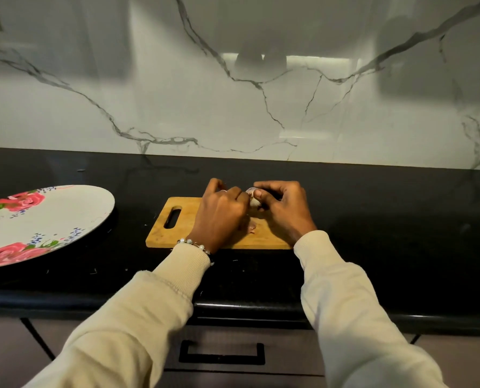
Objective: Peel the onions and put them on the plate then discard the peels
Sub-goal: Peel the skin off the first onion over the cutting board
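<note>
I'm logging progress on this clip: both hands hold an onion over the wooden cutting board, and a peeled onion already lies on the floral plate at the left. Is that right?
Not quite. The head view shows no onion on the floral plate. The rest holds: the left hand and right hand hold an onion over the wooden cutting board.

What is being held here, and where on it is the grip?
An onion, above the cutting board: right hand curls round its right side, left hand grips its left side.
</note>
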